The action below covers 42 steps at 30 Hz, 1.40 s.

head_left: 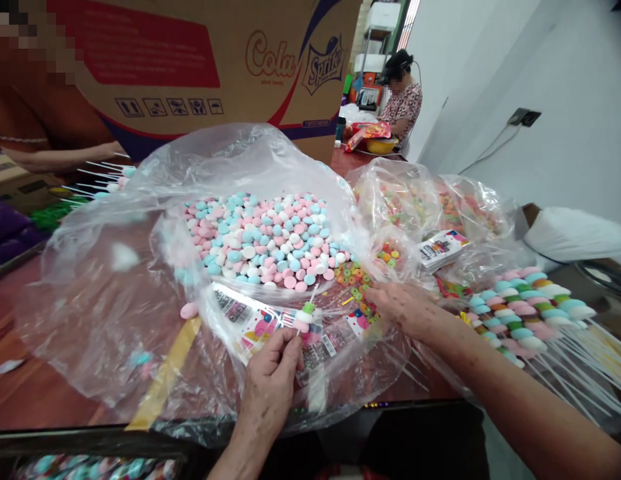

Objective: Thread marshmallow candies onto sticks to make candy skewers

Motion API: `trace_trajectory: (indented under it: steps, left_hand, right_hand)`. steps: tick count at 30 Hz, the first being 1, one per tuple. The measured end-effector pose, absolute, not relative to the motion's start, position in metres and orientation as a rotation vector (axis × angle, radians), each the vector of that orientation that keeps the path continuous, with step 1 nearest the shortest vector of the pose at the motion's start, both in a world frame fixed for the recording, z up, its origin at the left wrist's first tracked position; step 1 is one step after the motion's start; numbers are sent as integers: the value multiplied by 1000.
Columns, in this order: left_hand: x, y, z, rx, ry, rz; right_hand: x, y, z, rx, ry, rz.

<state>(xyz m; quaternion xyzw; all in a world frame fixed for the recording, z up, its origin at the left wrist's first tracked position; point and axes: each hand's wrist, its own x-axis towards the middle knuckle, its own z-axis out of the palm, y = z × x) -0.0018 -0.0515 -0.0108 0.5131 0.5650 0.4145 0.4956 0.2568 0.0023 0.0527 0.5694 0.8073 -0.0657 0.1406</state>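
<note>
The left hand (275,370) has a candy stick (304,319) pinched between thumb and fingers, its length pointing away from the body and slanting slightly right, short of the pastel sweets (270,240). To the right of that stick lie the ring gummies (357,283), with the right hand (400,308) nearer, fingertips at their edge; whether those fingers pinch one, I can't tell from here.

The left hand (273,367) pinches a candy skewer (304,319); the right hand (401,307) is beside ring candies (356,275), near right of pastel candies (260,240).
</note>
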Motion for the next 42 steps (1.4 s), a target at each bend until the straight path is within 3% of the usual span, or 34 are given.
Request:
trace_trajectory:
  steps: [6,13,32,42]
  left_hand:
    - [-3,-52,-14,1279,1369,1006]
    - [-4,-50,-18,1268,1353,1007]
    - [-2,-51,-10,1244,1393,1001]
    - [-1,-48,-15,1257,1403,1020]
  right_hand:
    - [255,6,52,1711,2377,-230]
    - [265,8,59,1985,2478,-665]
    - [224,-13,37,1832,2274,-24]
    - [249,-8,59,2085,2653,-176]
